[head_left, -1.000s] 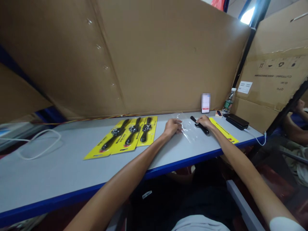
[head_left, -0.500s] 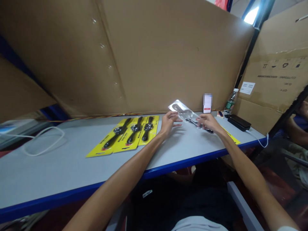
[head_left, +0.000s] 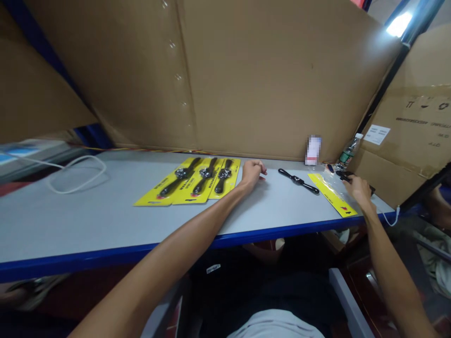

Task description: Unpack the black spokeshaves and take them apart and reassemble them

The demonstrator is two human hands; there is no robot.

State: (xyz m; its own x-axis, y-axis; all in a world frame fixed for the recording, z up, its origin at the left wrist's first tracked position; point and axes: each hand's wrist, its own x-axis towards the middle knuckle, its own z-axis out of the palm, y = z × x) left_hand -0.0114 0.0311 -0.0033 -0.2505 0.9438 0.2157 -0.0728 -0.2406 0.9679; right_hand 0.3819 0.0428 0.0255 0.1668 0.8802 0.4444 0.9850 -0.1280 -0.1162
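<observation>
My left hand (head_left: pixel 253 174) rests on the table beside the packs, its fingers curled in with nothing in them. To its right a loose black two-handled tool (head_left: pixel 298 180) lies unwrapped. At the right end, the fingers of my right hand (head_left: pixel 359 191) pinch the edge of a clear plastic shell (head_left: pixel 334 180), which lies partly over a yellow card (head_left: pixel 331 195). Three yellow packs, the left (head_left: pixel 167 188), the middle (head_left: pixel 193 188) and the right (head_left: pixel 225 180), lie side by side, each with a black tool under plastic.
Behind my right hand are a water bottle (head_left: pixel 348 152) and a black case (head_left: pixel 372 189), partly hidden. A phone (head_left: pixel 313 150) leans on the cardboard wall (head_left: pixel 246 84). A white cable (head_left: pixel 82 188) loops at the left. The table's blue edge (head_left: pixel 264 236) runs in front.
My right hand has moved right with the clear plastic, away from the black tool, which now lies loose. My left hand's fingers have curled in. The view has shifted, baring more of the yellow card.
</observation>
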